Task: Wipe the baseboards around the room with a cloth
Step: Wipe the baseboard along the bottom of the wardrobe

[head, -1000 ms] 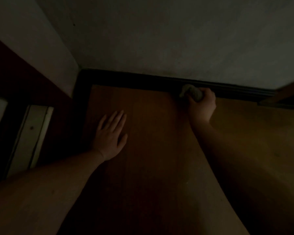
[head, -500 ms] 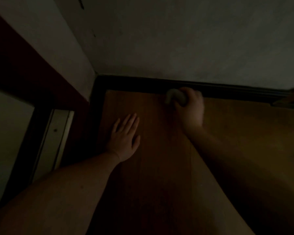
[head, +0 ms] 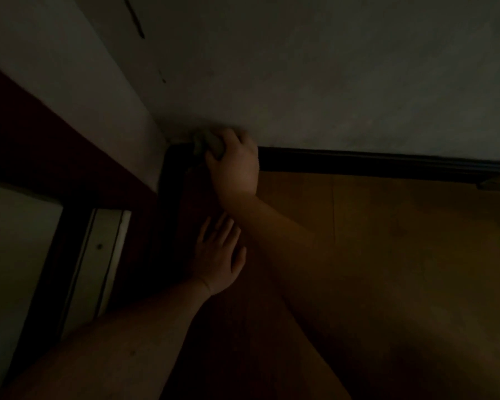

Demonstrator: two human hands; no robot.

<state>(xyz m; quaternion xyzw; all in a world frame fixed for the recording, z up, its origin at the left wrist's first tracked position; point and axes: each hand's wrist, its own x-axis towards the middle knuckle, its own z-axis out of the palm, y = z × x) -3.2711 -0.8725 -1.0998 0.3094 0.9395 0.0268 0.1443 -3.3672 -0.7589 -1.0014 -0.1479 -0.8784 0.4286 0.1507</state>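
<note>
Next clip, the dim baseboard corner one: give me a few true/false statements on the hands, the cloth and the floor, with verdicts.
1. The right hand grips the cloth. True.
2. The cloth sits at the corner where the two walls meet. True.
3. The left hand holds a spray bottle. False: it lies flat on the wooden floor, fingers spread, holding nothing.
4. The baseboard is white. False: it is dark, below a pale wall.
5. The floor is carpeted. False: it is wood-patterned.
</note>
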